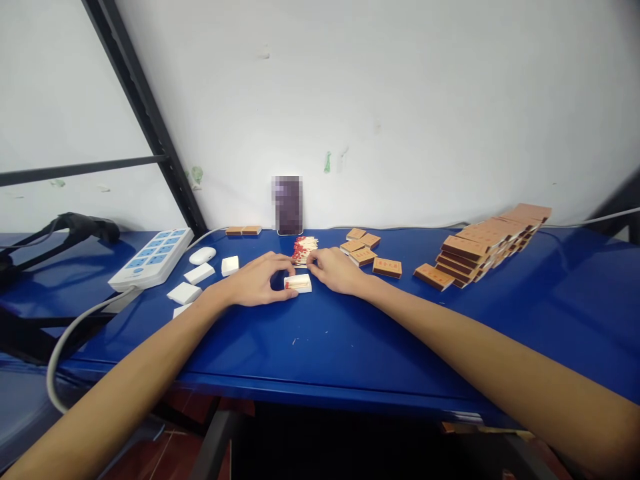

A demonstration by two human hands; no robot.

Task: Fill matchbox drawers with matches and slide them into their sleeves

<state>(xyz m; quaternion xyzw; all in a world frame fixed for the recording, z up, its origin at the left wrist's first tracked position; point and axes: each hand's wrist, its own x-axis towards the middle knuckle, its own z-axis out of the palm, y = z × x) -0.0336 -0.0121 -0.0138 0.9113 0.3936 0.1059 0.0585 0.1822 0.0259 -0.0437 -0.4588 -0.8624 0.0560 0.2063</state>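
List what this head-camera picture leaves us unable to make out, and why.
All in the head view:
Phone screen: blurred into blocks.
Lowest white piece: partly covered by the left forearm.
Number of matches in the small tray: too small, overlapping.
Whether the right hand grips a match: its fingers hide this.
Lettering on stacked matchboxes: too small.

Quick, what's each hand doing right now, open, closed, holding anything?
Left hand: curved around the tray's left end; firm grip unclear.
Right hand: curled beside the matches; can't tell whether it holds any.
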